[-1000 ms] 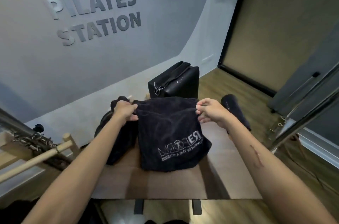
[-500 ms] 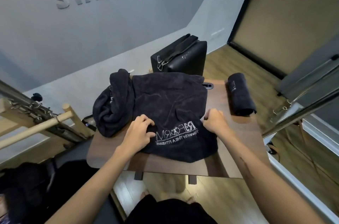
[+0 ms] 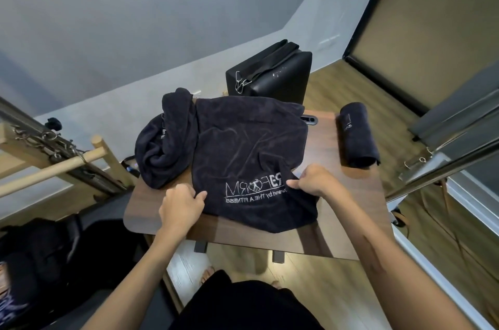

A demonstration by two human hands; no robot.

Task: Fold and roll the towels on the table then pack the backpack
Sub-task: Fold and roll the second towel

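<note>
We pinched the near side edges of the towel spread on the surface, left hand and right hand apparently ready to fold it, with a rolled towel set aside right.

Dark towel spread flat on wooden table, centre of frame, white logo print near its lower edge. Left hand pinches the towel's lower-left edge; right hand pinches its lower-right edge. Crumpled towel touching it on the left. Rolled towel right of centre, apart. Black bag upright behind table, upper centre.
</note>
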